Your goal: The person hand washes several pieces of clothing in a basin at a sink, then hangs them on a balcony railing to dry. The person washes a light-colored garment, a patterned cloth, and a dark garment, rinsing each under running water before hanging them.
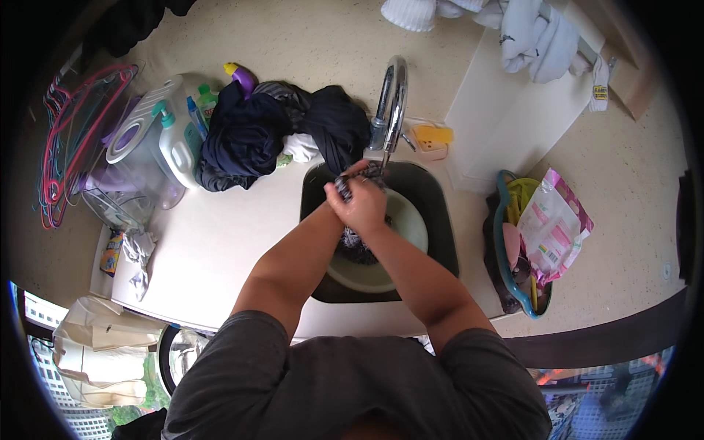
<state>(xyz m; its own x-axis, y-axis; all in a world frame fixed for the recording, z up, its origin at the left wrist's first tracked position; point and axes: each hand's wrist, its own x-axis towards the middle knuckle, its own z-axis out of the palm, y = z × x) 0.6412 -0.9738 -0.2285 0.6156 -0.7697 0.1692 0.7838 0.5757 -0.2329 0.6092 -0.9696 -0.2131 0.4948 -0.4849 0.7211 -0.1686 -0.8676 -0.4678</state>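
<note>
A dark cloth with a pale pattern (344, 188) is bunched between my two hands under the chrome faucet (397, 99). My right hand (363, 204) lies on top, its fingers curled around the cloth. Mostly hidden beneath it, my left hand (357, 166) also grips the bundle, with only some of its fingers showing. Below my wrists stands a pale green basin (412, 225) inside the dark sink (444, 242). More patterned dark fabric (352, 247) lies in the basin, partly covered by my forearms.
Dark clothes (247, 132) are heaped left of the faucet, beside a white pump bottle (179, 146). Plastic hangers (82, 132) hang farther left. A sponge in a soap dish (432, 140) sits right of the faucet. Past the sink's right side is a teal-rimmed basket (503, 242) holding a pink-and-white packet (550, 231).
</note>
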